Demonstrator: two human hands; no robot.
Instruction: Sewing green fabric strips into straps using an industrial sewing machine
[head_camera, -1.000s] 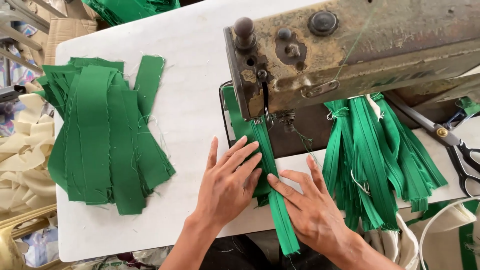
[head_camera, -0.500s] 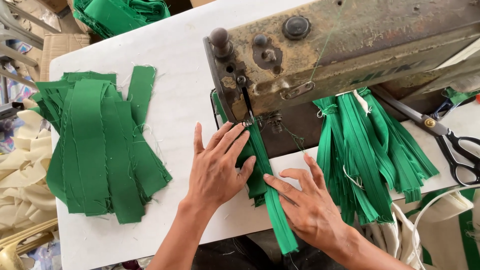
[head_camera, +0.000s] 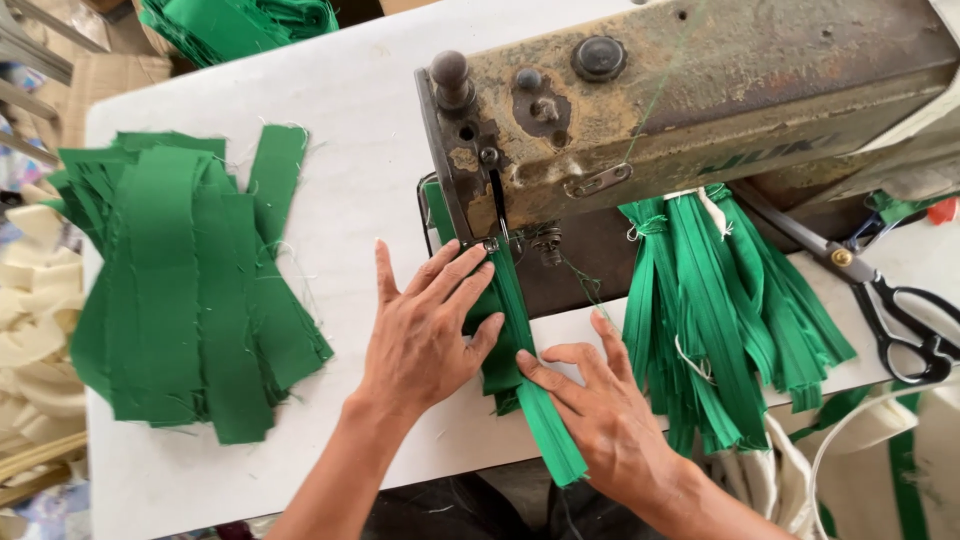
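My left hand (head_camera: 425, 335) and right hand (head_camera: 600, 415), grips flat and wide, press the strip (head_camera: 520, 350) near the desk's (head_camera: 330, 90) front edge; soft, limp, best pinched along its edges.

Two hands on the bench: left hand (head_camera: 425, 335), right hand (head_camera: 610, 425). One sewing machine (head_camera: 700, 100) at the far edge. One pair of scissors (head_camera: 890, 310) by the right edge. One pile of green fabric strips (head_camera: 180, 290) on the left side, too overlapped to count. One bundle of green zippers (head_camera: 720, 310), uncountable too.
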